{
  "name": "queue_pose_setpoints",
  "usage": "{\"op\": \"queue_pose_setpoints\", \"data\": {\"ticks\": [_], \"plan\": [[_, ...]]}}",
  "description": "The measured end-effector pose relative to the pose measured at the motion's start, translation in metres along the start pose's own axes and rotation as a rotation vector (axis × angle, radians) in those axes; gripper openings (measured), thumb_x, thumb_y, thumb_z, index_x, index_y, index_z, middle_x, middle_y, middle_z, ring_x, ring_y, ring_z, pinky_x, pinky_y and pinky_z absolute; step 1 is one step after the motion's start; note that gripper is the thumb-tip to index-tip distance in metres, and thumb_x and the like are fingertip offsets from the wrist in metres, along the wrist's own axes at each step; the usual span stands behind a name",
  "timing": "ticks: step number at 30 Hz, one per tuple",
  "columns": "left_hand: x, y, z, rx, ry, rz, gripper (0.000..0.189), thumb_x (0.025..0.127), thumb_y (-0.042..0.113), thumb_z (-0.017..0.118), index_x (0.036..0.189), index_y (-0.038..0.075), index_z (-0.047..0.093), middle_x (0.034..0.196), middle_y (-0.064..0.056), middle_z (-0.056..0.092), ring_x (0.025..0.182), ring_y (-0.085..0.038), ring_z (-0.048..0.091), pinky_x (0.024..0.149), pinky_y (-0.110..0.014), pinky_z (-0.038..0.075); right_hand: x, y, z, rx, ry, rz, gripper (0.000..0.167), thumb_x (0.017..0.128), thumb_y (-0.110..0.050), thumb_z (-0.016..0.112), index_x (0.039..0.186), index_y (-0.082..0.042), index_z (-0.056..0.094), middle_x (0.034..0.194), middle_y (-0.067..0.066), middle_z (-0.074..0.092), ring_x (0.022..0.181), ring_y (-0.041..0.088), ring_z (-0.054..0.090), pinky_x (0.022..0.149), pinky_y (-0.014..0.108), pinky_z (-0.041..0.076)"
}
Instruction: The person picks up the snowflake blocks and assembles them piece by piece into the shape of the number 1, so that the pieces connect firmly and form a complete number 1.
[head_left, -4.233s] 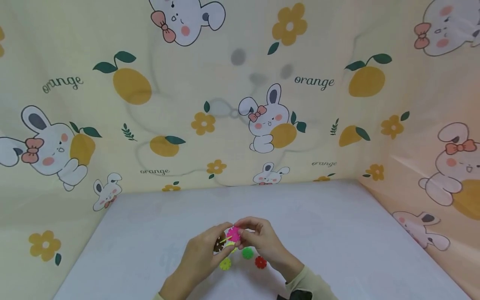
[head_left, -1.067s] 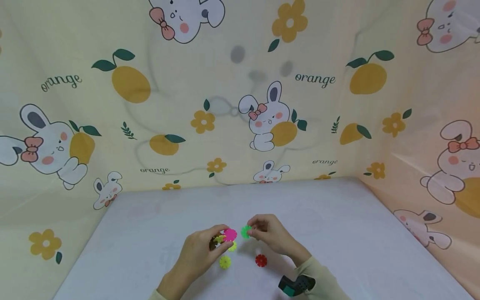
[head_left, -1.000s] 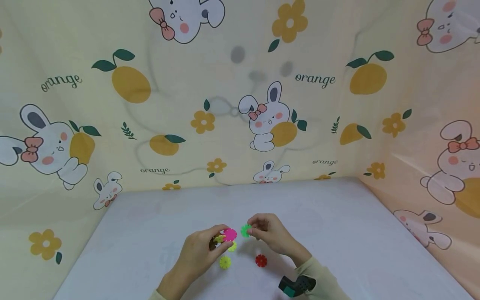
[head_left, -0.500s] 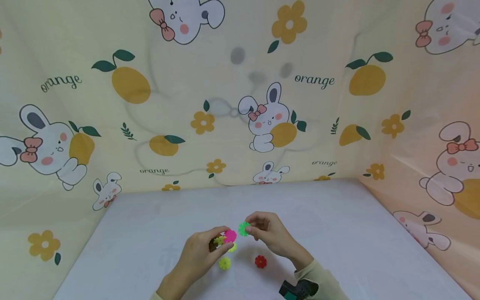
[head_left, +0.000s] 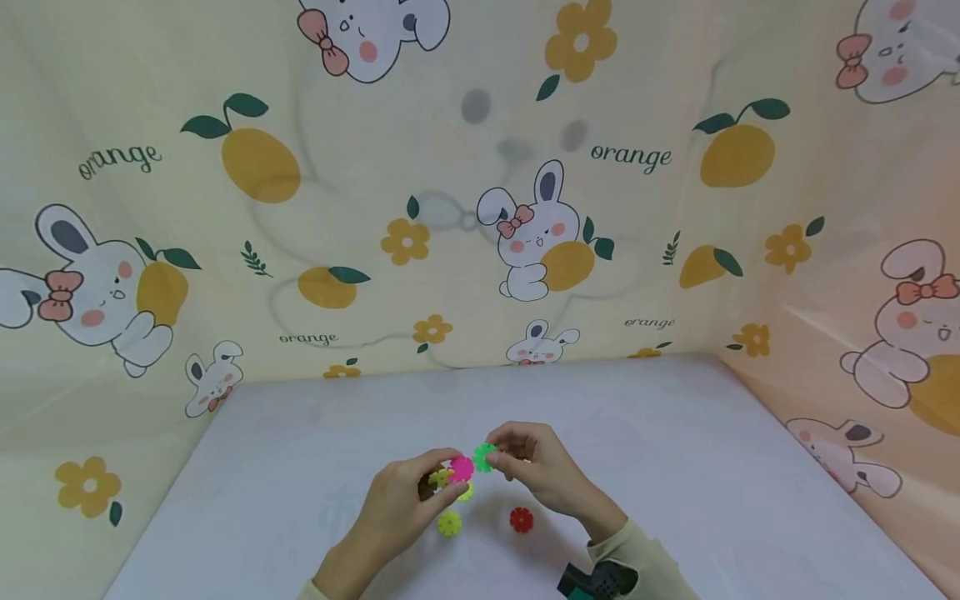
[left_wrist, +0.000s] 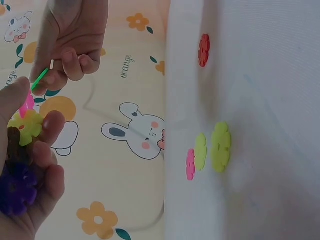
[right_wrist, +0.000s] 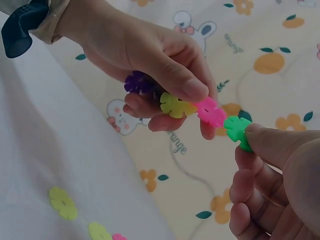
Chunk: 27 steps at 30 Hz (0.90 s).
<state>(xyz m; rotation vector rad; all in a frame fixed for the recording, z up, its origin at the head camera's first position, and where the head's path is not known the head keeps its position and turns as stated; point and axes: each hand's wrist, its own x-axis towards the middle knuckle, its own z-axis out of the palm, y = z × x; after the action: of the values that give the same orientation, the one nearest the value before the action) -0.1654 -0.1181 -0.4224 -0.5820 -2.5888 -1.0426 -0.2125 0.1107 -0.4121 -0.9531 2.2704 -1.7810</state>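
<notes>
My left hand (head_left: 401,500) holds a short chain of notched plastic snowflake discs. In the left wrist view, a purple disc (left_wrist: 19,187) and a brown disc (left_wrist: 15,142) lie against its palm and fingers. A yellow disc (right_wrist: 174,104) follows, then a pink disc (right_wrist: 210,112) at the chain's outer end, by the left thumb tip. Between thumb and fingers, my right hand (head_left: 543,467) pinches a green disc (right_wrist: 238,131). The green disc's edge is right at the pink disc's edge, both raised above the table.
On the white table (head_left: 300,467) lie a red disc (head_left: 522,520), a yellow-green disc (head_left: 450,524), a second yellow-green disc (left_wrist: 200,152) and a pink loose disc (left_wrist: 190,164). A printed cloth (head_left: 405,150) with rabbits and oranges stands behind.
Earlier my right hand was at the chain's pink disc while the green disc lay on the table. It has since picked up the green disc and brought it left against the pink one.
</notes>
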Motion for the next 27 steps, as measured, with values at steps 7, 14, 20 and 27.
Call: {"op": "queue_pose_setpoints", "data": {"ticks": [7, 14, 20, 27], "plan": [[0.0, 0.0, 0.0, -0.011, -0.009, -0.003, 0.033, 0.086, 0.029, 0.081, 0.115, 0.016, 0.073, 0.065, 0.017, 0.048, 0.059, 0.005, 0.04, 0.054, -0.015, 0.04, 0.0, -0.002, 0.001, -0.008, 0.009, 0.002, 0.014, 0.098, -0.011, 0.066, 0.104, 0.001, 0.068, 0.087, 0.025, 0.067, 0.065, 0.004, 0.055, 0.063, 0.024, 0.053], [0.0, 0.0, 0.0, -0.024, -0.009, 0.009, 0.033, 0.087, 0.03, 0.08, 0.115, 0.015, 0.073, 0.064, 0.018, 0.045, 0.057, 0.006, 0.038, 0.052, -0.015, 0.038, 0.0, -0.002, 0.004, -0.031, 0.012, -0.001, 0.013, 0.097, -0.011, 0.067, 0.104, -0.001, 0.069, 0.089, 0.023, 0.068, 0.065, 0.007, 0.057, 0.064, 0.027, 0.055], [0.0, 0.001, 0.0, -0.024, -0.016, -0.002, 0.033, 0.087, 0.029, 0.08, 0.115, 0.015, 0.073, 0.063, 0.017, 0.045, 0.057, 0.005, 0.038, 0.052, -0.015, 0.037, -0.001, -0.006, 0.006, -0.053, 0.029, 0.007, 0.012, 0.097, -0.012, 0.068, 0.103, -0.003, 0.07, 0.09, 0.02, 0.071, 0.067, 0.008, 0.06, 0.067, 0.025, 0.054], [0.001, 0.002, -0.001, -0.069, -0.01, 0.0, 0.029, 0.087, 0.026, 0.08, 0.113, 0.014, 0.073, 0.062, 0.017, 0.043, 0.056, 0.006, 0.037, 0.051, -0.015, 0.036, -0.003, -0.011, 0.011, -0.077, 0.063, 0.007, 0.011, 0.095, -0.015, 0.07, 0.1, -0.005, 0.071, 0.087, 0.017, 0.07, 0.069, 0.01, 0.061, 0.069, 0.025, 0.054]]}}
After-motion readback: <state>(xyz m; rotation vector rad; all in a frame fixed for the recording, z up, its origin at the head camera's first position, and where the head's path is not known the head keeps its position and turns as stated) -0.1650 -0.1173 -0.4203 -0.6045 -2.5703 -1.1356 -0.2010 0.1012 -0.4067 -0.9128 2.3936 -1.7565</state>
